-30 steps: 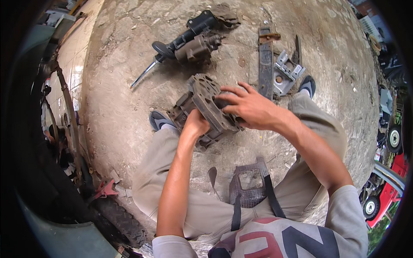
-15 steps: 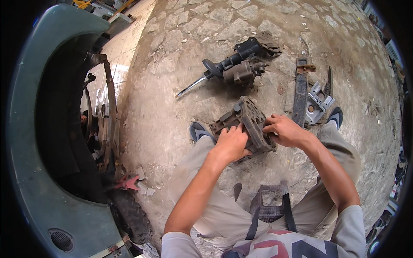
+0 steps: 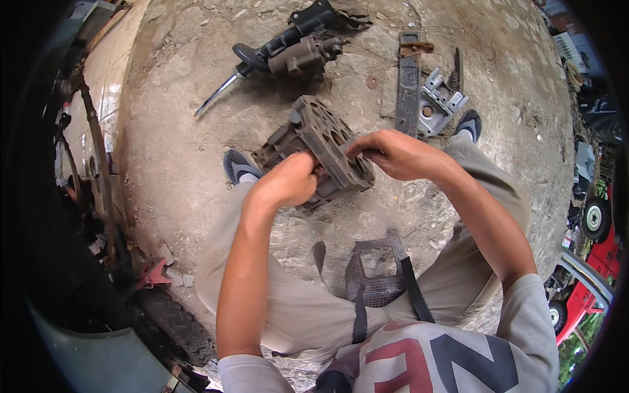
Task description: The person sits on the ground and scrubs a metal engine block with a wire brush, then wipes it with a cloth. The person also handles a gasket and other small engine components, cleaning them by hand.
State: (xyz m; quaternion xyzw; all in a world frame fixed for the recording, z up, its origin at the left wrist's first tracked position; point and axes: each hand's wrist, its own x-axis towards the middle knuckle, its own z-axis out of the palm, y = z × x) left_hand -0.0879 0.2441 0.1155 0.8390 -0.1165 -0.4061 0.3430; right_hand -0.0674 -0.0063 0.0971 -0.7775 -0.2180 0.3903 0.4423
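A rusty, dark engine block (image 3: pixel 314 141) with round bores in its top face rests tilted on the ground between my feet. My left hand (image 3: pixel 286 181) is closed against the block's near side, its fingertips hidden in the casting. Over the bored face, my right hand (image 3: pixel 396 155) has bent fingers, with the fingertips at the rim of the nearest bore.
Beyond the block lie a black shock absorber (image 3: pixel 275 52) and a brown cylindrical motor-like part (image 3: pixel 304 56). A flat metal bar (image 3: pixel 408 85) and a silver bracket (image 3: pixel 440 105) lie at right. A vehicle's tyre (image 3: pixel 173 324) and a red stand (image 3: pixel 152 274) are at left.
The view has swung right, so the scene sits further left and a red vehicle shows at right. My left fingers have curled in against the block; my right hand stays at its bored face.
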